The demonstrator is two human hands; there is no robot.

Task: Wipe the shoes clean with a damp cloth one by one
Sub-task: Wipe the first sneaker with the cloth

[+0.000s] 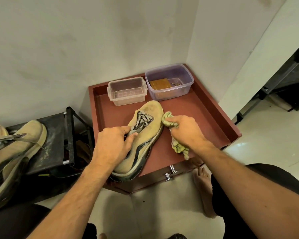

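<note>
A dusty tan sneaker with grey laces lies on the red-brown tray top, toe pointing away from me. My left hand grips it at the tongue and collar, thumb pinching the tongue. My right hand holds a crumpled yellow-green cloth pressed against the sneaker's right side near the toe; the cloth's tail hangs below my wrist. A second tan sneaker rests on a black rack at the left.
Two plastic containers stand at the back of the tray: a clear empty one and a purple-tinted one holding a brown block. The black rack stands left of the tray. Walls close in behind. My bare foot is below the tray's front.
</note>
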